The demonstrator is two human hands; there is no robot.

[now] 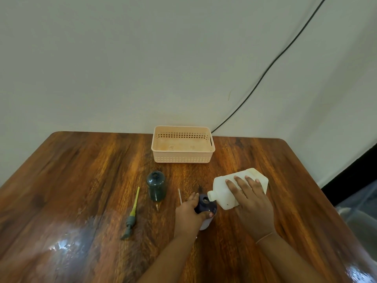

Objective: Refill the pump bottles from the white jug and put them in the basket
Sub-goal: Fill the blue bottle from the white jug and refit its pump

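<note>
The white jug (221, 190) is held tipped by the right grip (251, 199), fingers spread across its side, spout at 8 o'clock over the blue bottle (205, 203), which is clasped upright by the left grip (188, 211). The basket (182, 159) stands at its 11 o'clock.

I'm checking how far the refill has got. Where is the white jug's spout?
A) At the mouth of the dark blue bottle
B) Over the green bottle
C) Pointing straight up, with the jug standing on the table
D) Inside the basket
A: the right hand tilts the white jug so its spout meets the open mouth of the dark blue bottle, which the left hand grips. The green bottle stands apart.
</note>
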